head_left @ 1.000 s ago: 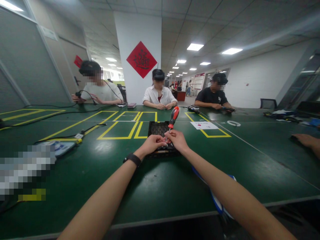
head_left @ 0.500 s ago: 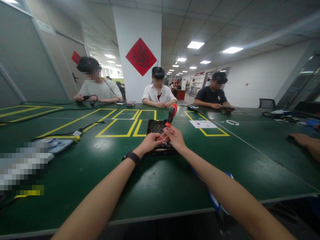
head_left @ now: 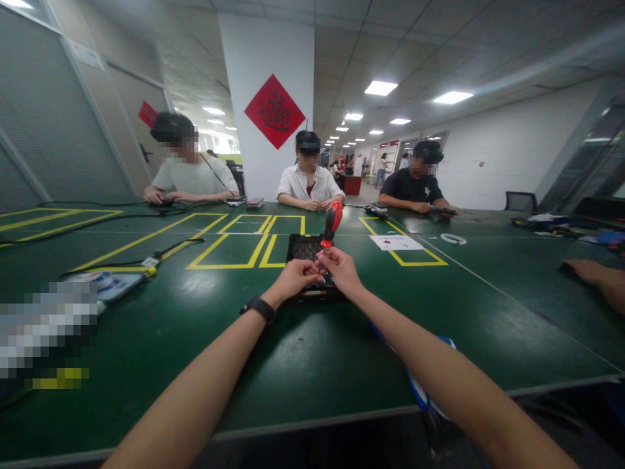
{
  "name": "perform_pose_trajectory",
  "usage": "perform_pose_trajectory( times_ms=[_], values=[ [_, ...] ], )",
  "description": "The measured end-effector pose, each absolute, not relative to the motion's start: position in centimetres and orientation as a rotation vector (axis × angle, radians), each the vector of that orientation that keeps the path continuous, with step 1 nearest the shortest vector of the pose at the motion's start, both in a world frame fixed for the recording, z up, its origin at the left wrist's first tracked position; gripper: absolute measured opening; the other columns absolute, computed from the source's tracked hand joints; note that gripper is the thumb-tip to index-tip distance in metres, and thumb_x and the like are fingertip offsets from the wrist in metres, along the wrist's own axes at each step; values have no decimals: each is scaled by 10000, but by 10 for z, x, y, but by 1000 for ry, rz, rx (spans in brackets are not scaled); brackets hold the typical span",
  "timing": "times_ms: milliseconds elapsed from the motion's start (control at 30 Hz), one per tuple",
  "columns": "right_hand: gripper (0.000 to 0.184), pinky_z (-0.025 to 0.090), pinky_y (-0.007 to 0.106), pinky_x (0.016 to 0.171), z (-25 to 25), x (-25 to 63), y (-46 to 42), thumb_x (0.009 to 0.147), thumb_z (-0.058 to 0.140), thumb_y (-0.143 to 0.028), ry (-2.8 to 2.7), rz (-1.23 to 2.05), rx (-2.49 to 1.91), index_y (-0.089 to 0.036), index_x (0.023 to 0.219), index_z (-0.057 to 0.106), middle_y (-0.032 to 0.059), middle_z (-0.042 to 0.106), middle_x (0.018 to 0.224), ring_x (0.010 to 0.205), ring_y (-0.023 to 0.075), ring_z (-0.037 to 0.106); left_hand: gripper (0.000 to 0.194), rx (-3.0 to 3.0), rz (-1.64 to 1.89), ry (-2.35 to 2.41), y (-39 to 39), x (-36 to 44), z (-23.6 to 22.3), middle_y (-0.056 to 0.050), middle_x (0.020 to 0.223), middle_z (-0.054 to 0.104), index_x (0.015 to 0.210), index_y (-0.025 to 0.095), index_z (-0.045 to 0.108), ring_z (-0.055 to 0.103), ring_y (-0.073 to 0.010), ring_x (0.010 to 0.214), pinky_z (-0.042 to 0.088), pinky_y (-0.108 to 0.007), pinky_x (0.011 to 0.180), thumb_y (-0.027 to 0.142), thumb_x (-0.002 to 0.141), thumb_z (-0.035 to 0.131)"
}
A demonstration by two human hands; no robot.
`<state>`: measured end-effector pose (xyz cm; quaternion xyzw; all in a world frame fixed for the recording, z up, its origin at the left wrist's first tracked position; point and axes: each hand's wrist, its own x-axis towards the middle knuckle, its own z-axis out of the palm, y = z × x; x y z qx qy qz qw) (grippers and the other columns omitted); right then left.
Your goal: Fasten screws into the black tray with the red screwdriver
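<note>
A screwdriver with a red and black handle stands nearly upright above a black open box. My right hand pinches its shaft just below the handle. From the other side, my left hand, with a black band on the wrist, is closed with fingertips pressed together near the screwdriver's lower end. What those left fingers hold is too small and hidden to make out. Both hands are over the box, whose contents are mostly covered.
The green table carries yellow tape outlines. A white paper and a white ring lie to the right. Cables and a partly blurred device are at left. Several people sit around, one person's hand resting at far right.
The screwdriver's handle has tipped slightly to the left. Both hands stay nearly in place over the box. The person at far left has lowered the hands to the table.
</note>
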<state>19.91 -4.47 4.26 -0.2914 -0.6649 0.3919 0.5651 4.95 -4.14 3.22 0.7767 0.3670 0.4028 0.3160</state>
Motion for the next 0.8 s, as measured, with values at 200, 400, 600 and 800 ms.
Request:
perform_pose_trajectory(
  times_ms=[200,400,600,800],
  values=[
    [350,491,249,566,45,199,-46,756,492,-413,-1496,1059,-612,-184,1017,531,30,600,791,601,97,570,253,1903,982,764,-41,47,33,-63,768,660,835,103,623,604,-153,709,453,-276,690,306,692,574],
    [344,504,238,560,47,201,-48,736,524,-401,-1472,1029,-602,-169,990,522,18,587,747,635,107,582,241,1948,1072,844,-45,51,36,-27,703,624,786,113,585,563,-114,628,433,-230,619,312,653,615],
    [312,492,220,502,44,196,-48,705,570,-386,-1451,1049,-590,-176,930,519,-6,579,681,566,99,580,272,2059,1083,1004,-44,49,35,45,542,486,647,114,544,409,-61,488,314,-179,473,361,599,646],
    [361,499,222,510,41,198,-45,770,479,-411,-1471,1135,-535,-171,1036,516,38,605,786,630,107,593,323,2081,991,864,-42,48,32,12,587,523,665,91,572,441,-78,538,330,-188,521,411,701,544]
  ],
)
